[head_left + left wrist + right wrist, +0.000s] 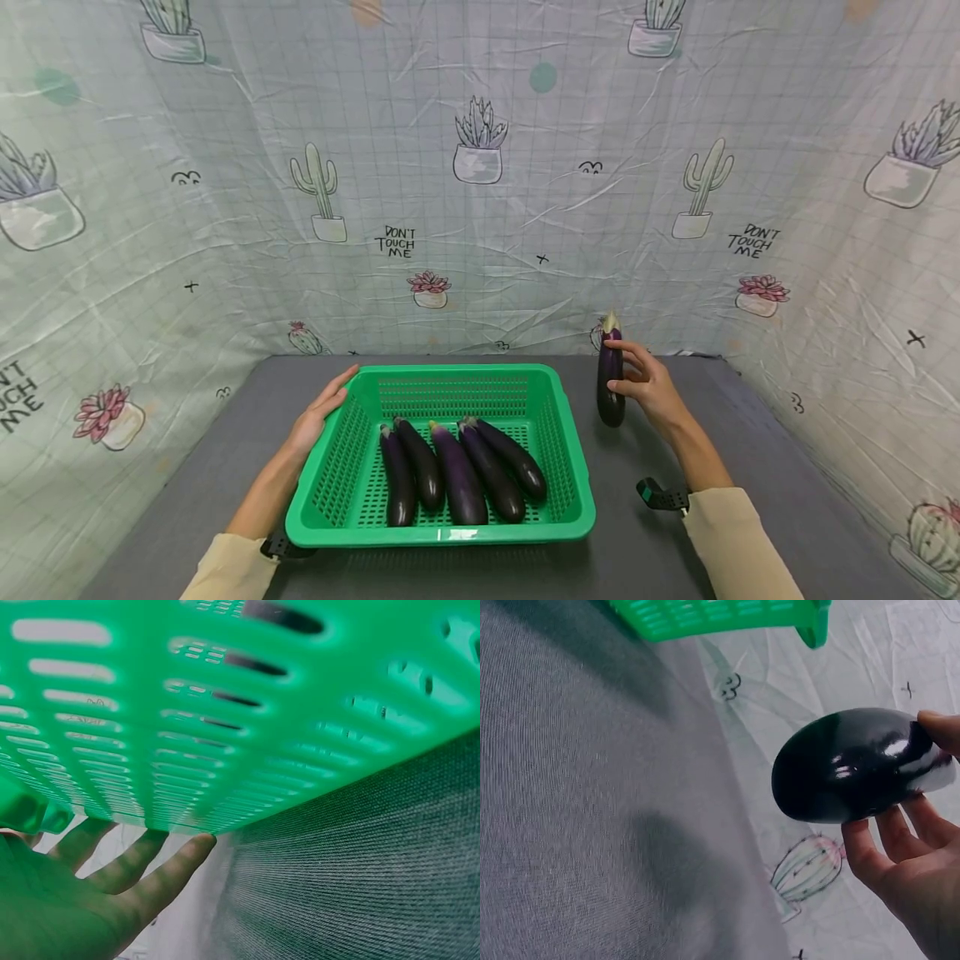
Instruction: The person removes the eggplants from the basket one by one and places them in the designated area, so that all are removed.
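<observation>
A green slotted basket (558, 417) sits on the grey table and holds several dark purple eggplants (459, 471) lying side by side. My left hand (321, 410) rests flat with straight fingers against the basket's left wall (225, 712); the left wrist view shows the left hand (90, 885) beside that wall. To the right of the basket, my right hand (647, 385) grips one more eggplant (611, 377) upright above the table, stem up. In the right wrist view the eggplant's glossy rounded end (855, 765) is held by the thumb and fingers (885, 847).
A cactus-printed cloth (480, 167) hangs behind and on both sides of the grey table (750, 467). The basket's corner (810, 622) shows at the top of the right wrist view. Bare table surface lies to the right of the basket.
</observation>
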A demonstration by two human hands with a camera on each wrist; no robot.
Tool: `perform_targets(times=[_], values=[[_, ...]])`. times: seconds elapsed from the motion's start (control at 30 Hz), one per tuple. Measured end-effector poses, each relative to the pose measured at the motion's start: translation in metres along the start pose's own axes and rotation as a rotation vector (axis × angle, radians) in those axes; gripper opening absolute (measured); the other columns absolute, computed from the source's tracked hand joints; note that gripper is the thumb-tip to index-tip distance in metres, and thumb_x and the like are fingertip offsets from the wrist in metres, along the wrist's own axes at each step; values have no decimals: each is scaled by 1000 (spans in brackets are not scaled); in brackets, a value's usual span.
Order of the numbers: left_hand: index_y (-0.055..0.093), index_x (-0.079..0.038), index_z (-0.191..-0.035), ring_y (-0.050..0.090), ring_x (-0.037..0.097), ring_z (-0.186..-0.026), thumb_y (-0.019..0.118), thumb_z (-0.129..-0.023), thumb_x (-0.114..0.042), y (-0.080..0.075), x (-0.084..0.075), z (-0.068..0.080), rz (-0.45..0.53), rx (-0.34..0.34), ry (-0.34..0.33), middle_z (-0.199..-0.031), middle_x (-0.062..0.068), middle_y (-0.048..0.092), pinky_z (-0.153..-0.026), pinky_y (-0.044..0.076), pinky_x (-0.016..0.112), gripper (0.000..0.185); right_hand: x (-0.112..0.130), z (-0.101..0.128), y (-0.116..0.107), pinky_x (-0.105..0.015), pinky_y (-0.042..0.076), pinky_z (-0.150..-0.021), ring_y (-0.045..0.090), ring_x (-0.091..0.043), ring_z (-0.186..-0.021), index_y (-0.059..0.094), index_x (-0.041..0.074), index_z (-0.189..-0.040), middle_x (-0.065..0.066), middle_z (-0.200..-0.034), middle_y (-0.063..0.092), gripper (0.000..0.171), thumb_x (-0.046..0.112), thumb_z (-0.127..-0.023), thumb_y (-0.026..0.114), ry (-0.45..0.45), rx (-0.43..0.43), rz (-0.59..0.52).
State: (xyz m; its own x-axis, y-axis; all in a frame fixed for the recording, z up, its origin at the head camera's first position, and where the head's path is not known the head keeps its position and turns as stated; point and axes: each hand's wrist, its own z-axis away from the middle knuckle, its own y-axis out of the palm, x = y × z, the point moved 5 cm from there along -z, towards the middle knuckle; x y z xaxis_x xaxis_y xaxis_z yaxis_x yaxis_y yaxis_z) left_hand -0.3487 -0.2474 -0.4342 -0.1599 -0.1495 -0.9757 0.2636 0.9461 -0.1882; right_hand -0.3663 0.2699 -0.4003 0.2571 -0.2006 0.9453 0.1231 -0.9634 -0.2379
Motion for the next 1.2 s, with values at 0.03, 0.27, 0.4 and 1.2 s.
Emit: perform_targets(times=[0.03,0.27,0.4,1.2], values=[[7,-9,-168,42,4,-140,24,-116,-33,0,0,0,-4,-3,-1,-173,21,5,-102,43,13,59,-2,0,-1,-24,55,-88,61,-5,-113,40,11,-158,-23,-159,37,64,2,-100,64,7,-4,6],[9,-5,-167,4,46,-158,24,-116,-28,-1,0,-1,-37,-9,23,-174,20,0,-122,22,49,58,-16,4,-5,-27,56,-87,59,-29,-126,41,11,-158,-23,-161,35,62,7,-101,65,56,1,48],[10,-5,-167,5,45,-158,24,-116,-28,-1,1,-1,-32,-10,22,-174,20,1,-110,32,17,58,-21,5,-5,-27,57,-86,53,-42,-133,40,11,-158,-24,-163,32,64,8,-100,66,62,-3,48],[9,-3,-167,6,47,-158,24,-116,-29,0,0,-2,-40,-10,33,-173,23,2,-118,30,34,59,-44,1,0,-29,57,-83,59,-46,-124,39,8,-159,-34,-159,35,70,5,-96,70,80,20,90]])
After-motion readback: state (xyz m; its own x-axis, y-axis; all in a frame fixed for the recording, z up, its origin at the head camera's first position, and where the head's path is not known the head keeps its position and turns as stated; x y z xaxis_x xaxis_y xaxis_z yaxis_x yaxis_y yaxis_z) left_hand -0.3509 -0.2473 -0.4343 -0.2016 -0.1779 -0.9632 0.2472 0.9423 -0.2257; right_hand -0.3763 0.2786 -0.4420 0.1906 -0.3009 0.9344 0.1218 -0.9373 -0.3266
